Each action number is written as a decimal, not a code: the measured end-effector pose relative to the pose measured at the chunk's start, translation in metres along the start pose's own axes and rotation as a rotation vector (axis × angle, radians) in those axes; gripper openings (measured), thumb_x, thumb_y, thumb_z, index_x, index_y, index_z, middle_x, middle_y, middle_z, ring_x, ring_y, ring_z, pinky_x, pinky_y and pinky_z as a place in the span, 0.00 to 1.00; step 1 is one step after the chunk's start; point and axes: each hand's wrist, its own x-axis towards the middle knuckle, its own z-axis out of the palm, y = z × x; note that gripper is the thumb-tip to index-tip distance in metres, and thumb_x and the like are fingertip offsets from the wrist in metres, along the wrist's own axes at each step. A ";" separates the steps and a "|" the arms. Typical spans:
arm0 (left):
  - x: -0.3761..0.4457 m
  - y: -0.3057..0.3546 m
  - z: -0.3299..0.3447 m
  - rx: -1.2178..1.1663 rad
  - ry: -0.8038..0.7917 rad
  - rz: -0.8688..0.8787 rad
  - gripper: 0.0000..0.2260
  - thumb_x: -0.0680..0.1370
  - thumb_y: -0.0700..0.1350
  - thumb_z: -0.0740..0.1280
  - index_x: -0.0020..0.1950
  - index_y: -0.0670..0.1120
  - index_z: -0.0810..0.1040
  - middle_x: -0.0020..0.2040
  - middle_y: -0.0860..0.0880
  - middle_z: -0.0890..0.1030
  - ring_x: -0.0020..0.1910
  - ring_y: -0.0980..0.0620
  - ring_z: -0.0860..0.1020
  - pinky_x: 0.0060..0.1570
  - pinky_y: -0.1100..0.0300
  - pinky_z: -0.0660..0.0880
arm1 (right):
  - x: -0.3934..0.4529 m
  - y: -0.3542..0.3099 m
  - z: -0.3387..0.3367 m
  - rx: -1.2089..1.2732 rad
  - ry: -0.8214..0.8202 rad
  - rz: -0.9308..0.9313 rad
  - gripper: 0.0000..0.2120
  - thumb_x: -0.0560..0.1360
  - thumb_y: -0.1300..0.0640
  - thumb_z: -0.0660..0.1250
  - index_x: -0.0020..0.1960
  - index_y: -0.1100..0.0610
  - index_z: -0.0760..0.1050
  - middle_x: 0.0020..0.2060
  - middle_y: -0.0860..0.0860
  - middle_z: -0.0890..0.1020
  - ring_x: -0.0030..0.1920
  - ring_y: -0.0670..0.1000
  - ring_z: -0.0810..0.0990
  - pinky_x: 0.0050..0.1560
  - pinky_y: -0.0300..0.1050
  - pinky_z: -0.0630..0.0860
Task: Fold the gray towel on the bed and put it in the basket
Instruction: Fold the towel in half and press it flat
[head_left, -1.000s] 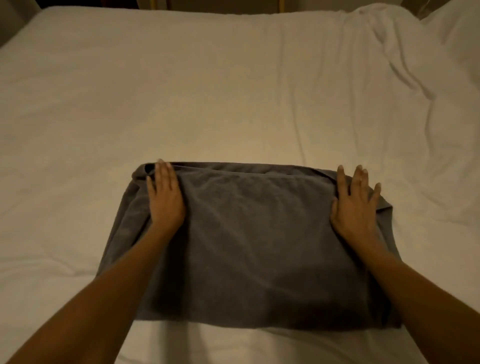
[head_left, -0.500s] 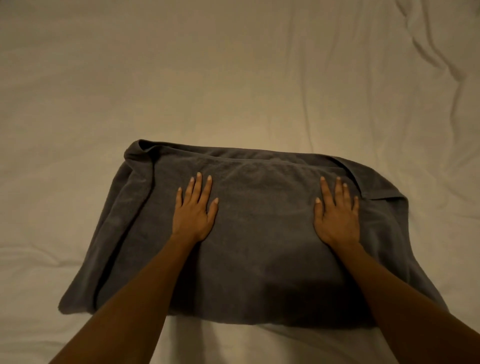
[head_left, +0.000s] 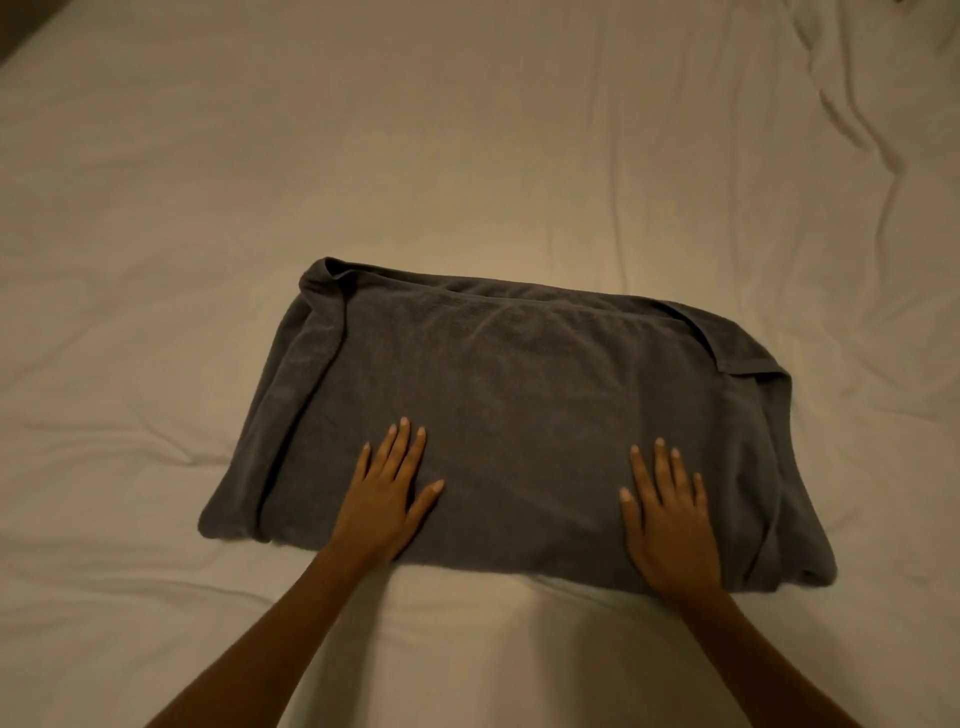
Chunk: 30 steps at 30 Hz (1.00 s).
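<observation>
The gray towel (head_left: 514, 395) lies folded into a rough rectangle on the white bed (head_left: 467, 156), its layered edges showing along the far side and at both ends. My left hand (head_left: 387, 496) rests flat on the towel's near left part, fingers straight and spread. My right hand (head_left: 667, 512) lies flat on the near right part, fingers straight too. Both palms press the top layer close to the near edge. No basket is in view.
The white sheet spreads all round the towel, with deep wrinkles at the far right (head_left: 852, 130) and softer creases at the left (head_left: 130, 447). A dark corner past the bed's edge shows at the top left (head_left: 8, 36).
Both hands have slid across the towel from its far corners toward me, ending near the front edge. The view has tilted down and closer, and the towel looks flatter.
</observation>
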 end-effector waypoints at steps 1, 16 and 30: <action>-0.019 -0.004 0.002 0.011 -0.007 0.029 0.35 0.75 0.68 0.39 0.77 0.51 0.43 0.78 0.50 0.43 0.77 0.52 0.43 0.74 0.55 0.35 | -0.020 0.001 0.003 -0.001 -0.025 -0.031 0.29 0.79 0.40 0.40 0.76 0.51 0.53 0.76 0.55 0.55 0.75 0.55 0.53 0.74 0.53 0.47; -0.050 -0.052 -0.006 0.307 0.065 0.045 0.24 0.75 0.42 0.58 0.70 0.36 0.67 0.67 0.33 0.72 0.65 0.34 0.72 0.64 0.37 0.65 | -0.044 0.028 -0.013 -0.219 -0.025 -0.116 0.35 0.73 0.56 0.64 0.76 0.54 0.54 0.73 0.61 0.61 0.74 0.60 0.57 0.72 0.57 0.50; -0.146 -0.055 -0.013 0.204 0.037 -0.077 0.27 0.76 0.32 0.62 0.74 0.34 0.59 0.73 0.34 0.62 0.73 0.36 0.61 0.71 0.41 0.57 | -0.139 0.018 -0.042 -0.110 -0.144 -0.031 0.30 0.78 0.61 0.58 0.76 0.52 0.50 0.75 0.59 0.57 0.75 0.60 0.54 0.74 0.54 0.51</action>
